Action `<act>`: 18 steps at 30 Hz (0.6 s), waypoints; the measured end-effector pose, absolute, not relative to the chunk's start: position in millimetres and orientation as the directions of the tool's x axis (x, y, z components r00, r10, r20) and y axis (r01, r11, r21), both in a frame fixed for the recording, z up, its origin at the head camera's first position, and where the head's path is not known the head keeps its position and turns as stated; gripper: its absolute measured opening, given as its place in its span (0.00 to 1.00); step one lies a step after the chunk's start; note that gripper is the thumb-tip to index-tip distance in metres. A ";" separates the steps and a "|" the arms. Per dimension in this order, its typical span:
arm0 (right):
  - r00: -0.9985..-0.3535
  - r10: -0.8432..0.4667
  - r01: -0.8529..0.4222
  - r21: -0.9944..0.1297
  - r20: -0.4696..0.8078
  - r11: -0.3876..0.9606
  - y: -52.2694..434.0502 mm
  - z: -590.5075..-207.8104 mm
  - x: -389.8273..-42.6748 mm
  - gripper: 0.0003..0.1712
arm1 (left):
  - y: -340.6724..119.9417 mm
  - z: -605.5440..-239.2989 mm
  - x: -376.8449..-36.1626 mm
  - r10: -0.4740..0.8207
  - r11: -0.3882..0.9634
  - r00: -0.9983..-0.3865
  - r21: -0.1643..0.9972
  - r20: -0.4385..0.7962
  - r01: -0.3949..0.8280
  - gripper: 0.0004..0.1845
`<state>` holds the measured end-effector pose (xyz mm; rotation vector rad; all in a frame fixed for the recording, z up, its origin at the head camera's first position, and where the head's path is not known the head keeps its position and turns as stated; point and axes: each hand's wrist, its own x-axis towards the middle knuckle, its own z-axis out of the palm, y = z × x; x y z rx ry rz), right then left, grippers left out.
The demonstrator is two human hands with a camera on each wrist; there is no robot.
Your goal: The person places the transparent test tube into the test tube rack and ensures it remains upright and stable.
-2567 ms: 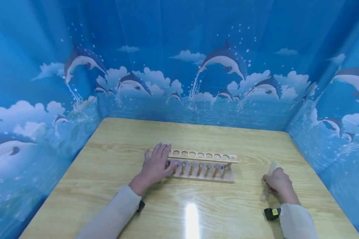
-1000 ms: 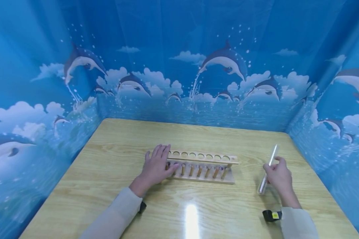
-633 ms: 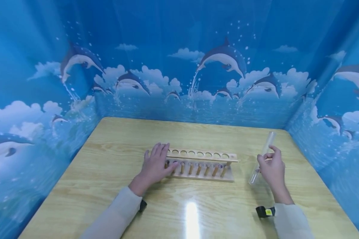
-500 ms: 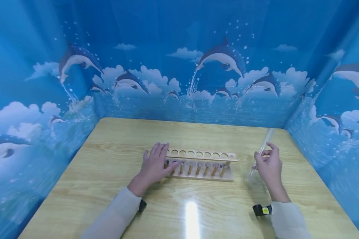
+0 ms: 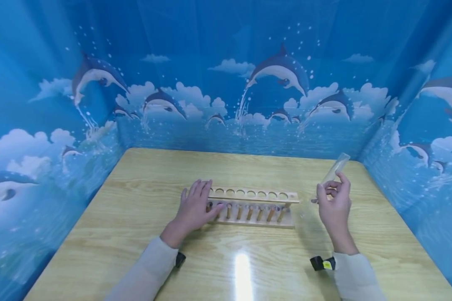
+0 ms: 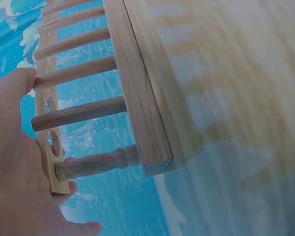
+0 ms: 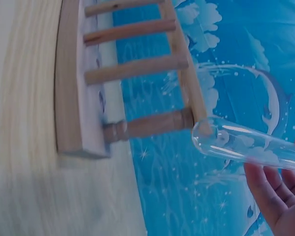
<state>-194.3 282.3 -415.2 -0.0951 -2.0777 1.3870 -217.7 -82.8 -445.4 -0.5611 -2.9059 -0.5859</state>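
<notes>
Wooden table (image 5: 143,217), left hand (image 5: 193,209) on rack (image 5: 254,195), right hand (image 5: 333,205) holding tube (image 5: 333,169)

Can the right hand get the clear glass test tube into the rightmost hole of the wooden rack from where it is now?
Probably yes. The right hand pinches the clear glass test tube just right of the wooden test tube rack, every hole looks empty, and the left hand rests on the far left end.

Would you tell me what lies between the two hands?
In the head view, the wooden rack lies between the left hand, resting on its end, and the right hand.
</notes>
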 end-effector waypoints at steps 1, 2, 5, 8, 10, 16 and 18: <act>-0.791 0.385 -0.296 -0.849 0.475 0.439 280.6 -414.0 -194.3 0.34 | -82.5 -445.3 -217.7 0.334 0.855 -0.922 0.350 0.194 0.383 0.46; -0.785 0.382 -0.317 -0.846 0.488 0.430 278.8 -412.9 -194.4 0.34 | -82.2 -445.4 -217.8 0.335 0.855 -0.922 0.349 0.196 0.384 0.46; -0.769 0.377 -0.366 -0.840 0.515 0.401 273.6 -409.9 -195.4 0.34 | -81.7 -445.3 -218.3 0.332 0.853 -0.920 0.350 0.207 0.387 0.47; -0.762 0.377 -0.392 -0.838 0.527 0.380 269.5 -408.1 -196.5 0.34 | -81.8 -445.5 -218.5 0.324 0.856 -0.923 0.349 0.209 0.380 0.46; -0.756 0.379 -0.401 -0.835 0.534 0.377 267.4 -407.3 -196.7 0.33 | -82.1 -445.4 -218.3 0.320 0.859 -0.926 0.352 0.201 0.373 0.46; -0.717 0.385 -0.464 -0.810 0.581 0.359 260.8 -402.6 -195.0 0.32 | -82.7 -446.1 -218.2 0.321 0.858 -0.929 0.360 0.182 0.367 0.47; -0.701 0.391 -0.490 -0.801 0.597 0.345 258.6 -401.4 -196.1 0.32 | -82.8 -445.9 -218.4 0.321 0.855 -0.929 0.366 0.182 0.367 0.47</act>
